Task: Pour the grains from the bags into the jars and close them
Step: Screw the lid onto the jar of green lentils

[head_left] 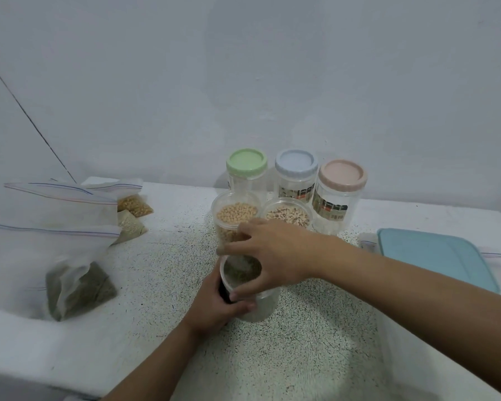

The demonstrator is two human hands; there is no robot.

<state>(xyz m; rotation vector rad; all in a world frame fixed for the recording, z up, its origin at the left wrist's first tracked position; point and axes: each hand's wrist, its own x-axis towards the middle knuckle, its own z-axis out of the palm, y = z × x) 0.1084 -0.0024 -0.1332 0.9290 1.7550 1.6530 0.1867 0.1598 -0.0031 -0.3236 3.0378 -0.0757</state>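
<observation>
While both hands clasp it, an open jar (261,308) of greenish grain stands near the middle of the speckled counter (315,357).
A teal box lid (437,256) lies at the right edge. A large zip bag (78,287) of greenish grain slumps at the left, with small grain bags (133,211) behind it. By the wall stand a green-lidded jar (246,162), a blue-lidded jar (296,163) and a pink-lidded jar (342,173). Just before them are a pale-bean jar (236,214) and a mottled-bean jar (287,215), both uncapped. The left hand (217,305) wraps the held jar's side; the right hand (275,250) arches over its mouth, fingers and thumb curled round the rim.
</observation>
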